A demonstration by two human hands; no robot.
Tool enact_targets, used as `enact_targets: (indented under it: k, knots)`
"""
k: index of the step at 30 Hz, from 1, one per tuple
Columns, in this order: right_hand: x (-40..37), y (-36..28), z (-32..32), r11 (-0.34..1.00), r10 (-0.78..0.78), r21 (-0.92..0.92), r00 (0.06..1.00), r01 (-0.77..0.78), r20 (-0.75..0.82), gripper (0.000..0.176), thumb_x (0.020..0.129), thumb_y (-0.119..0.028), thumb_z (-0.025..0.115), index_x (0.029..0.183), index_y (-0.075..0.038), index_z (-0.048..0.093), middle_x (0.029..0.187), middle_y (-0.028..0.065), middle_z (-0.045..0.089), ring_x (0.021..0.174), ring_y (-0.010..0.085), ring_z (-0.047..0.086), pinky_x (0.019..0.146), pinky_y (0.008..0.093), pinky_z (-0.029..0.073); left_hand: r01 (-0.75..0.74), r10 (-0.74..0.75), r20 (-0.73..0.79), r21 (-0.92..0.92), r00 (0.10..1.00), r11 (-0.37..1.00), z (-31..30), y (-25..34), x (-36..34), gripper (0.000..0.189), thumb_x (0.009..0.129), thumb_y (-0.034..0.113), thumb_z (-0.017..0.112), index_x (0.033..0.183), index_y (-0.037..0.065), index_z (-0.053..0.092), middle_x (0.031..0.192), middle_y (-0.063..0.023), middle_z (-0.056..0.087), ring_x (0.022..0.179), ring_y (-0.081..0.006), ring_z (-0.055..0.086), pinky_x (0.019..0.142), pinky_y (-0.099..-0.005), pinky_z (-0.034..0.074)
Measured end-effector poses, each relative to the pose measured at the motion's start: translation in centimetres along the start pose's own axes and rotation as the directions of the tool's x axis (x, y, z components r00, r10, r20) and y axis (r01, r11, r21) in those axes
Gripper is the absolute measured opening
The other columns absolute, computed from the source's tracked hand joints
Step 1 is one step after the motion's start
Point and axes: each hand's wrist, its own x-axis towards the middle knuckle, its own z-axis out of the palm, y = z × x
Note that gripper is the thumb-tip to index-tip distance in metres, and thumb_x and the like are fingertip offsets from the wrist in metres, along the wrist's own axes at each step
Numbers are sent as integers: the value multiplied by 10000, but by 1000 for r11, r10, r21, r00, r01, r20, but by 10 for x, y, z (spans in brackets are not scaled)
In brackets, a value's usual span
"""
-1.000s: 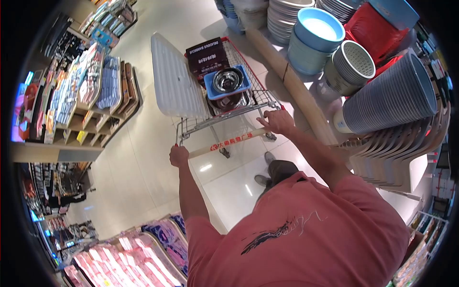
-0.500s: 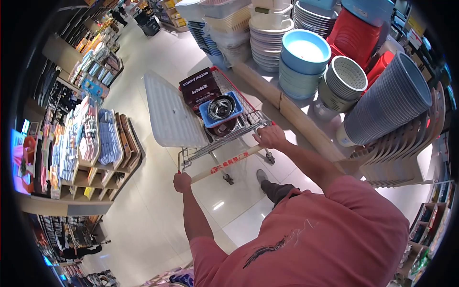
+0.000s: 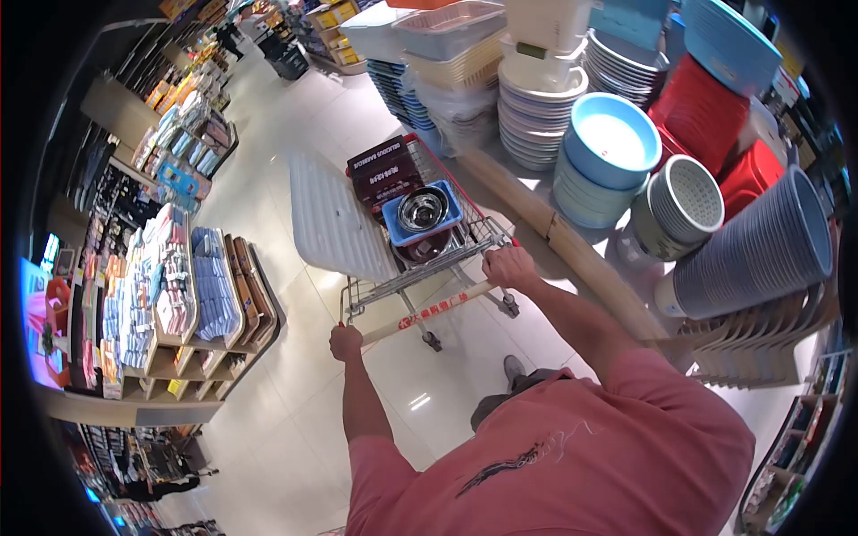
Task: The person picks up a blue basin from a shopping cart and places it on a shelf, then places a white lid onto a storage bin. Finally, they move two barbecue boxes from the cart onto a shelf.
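Observation:
Both my hands grip the pale handle of a metal shopping cart. My left hand is wrapped round the handle's left end, and my right hand is closed round its right end. Inside the cart lie a dark printed box, a blue basin and a shiny steel bowl sitting in that basin. Beneath the basin a dark red round item shows in part. A large translucent ribbed plastic panel leans out over the cart's left side.
To the right, a low wooden-edged display carries stacked blue basins, perforated baskets and a leaning grey bucket stack. Shelves of folded towels stand on the left. A dark bin and a person are far ahead.
The basin stacks and the towel shelves appear lower and nearer in view. My hands and the cart sit slightly further right and lower, with both hands still on the handle.

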Motion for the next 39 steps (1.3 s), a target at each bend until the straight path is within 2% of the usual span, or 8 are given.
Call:
enact_targets:
  k: [9, 11, 19, 23, 27, 28, 37, 39]
  knots:
    - [135, 33, 24, 999, 7, -37, 1000, -7, 2, 312, 889, -309, 466, 811, -89, 674, 768, 146, 689, 740, 337, 673, 698, 465, 520, 13, -13, -21, 28, 1000, 1000, 25, 96, 83, 246, 851, 256, 559, 958, 81, 695, 998, -165, 706, 948, -337, 689, 816, -444, 555]
    - [164, 35, 29, 998, 54, -32, 998, -53, 15, 345, 915, -323, 445, 873, -80, 686, 823, 154, 700, 810, 341, 677, 736, 463, 527, 29, -29, -12, 24, 1000, 999, 29, 116, 102, 246, 849, 247, 560, 955, 68, 691, 989, -164, 707, 934, -340, 691, 811, -441, 556]
    - [259, 25, 56, 982, 170, -63, 978, -179, -123, 380, 963, -381, 428, 861, -89, 651, 807, 152, 697, 758, 342, 678, 710, 477, 513, -47, 45, -19, -93, 999, 995, 37, 170, 184, 208, 844, 201, 557, 946, 65, 677, 972, -167, 703, 928, -345, 690, 800, -453, 553]
    - [314, 15, 53, 956, 293, -28, 956, -293, 30, 495, 968, -513, 378, 937, -142, 703, 893, 166, 703, 883, 340, 675, 794, 467, 509, -74, 75, 5, -112, 997, 991, 54, 193, 235, 212, 849, 192, 563, 987, 61, 657, 962, -166, 698, 909, -347, 690, 791, -457, 552]
    - [346, -21, 45, 950, 309, -61, 950, -307, 32, 496, 967, -540, 366, 1044, -191, 710, 932, 164, 700, 907, 353, 667, 814, 472, 507, -113, 116, 23, -117, 993, 987, 38, 199, 281, 213, 860, 204, 561, 983, 58, 655, 947, -162, 698, 903, -346, 689, 783, -454, 553]
    - [379, 8, 64, 954, 299, -45, 952, -297, 66, 496, 967, -540, 366, 1044, -191, 710, 932, 164, 700, 907, 353, 667, 814, 472, 507, -94, 96, 22, -91, 995, 991, 60, 225, 290, 211, 863, 206, 561, 978, 56, 656, 945, -161, 698, 904, -346, 689, 782, -454, 553]
    - [479, -50, 69, 934, 356, 5, 934, -357, 40, 512, 954, -492, 387, 872, -103, 710, 906, 175, 702, 886, 350, 670, 794, 461, 508, -95, 95, 10, -61, 995, 994, 36, 263, 405, 199, 877, 212, 557, 956, 64, 665, 972, -163, 699, 924, -361, 683, 795, -463, 553]
    - [504, -62, 74, 959, 284, 0, 959, -284, -7, 514, 944, -469, 401, 842, -69, 706, 886, 185, 700, 864, 350, 673, 775, 461, 509, -136, 136, 7, -10, 991, 991, 35, 265, 439, 210, 887, 227, 553, 956, 64, 666, 978, -160, 698, 930, -366, 678, 795, -469, 551]
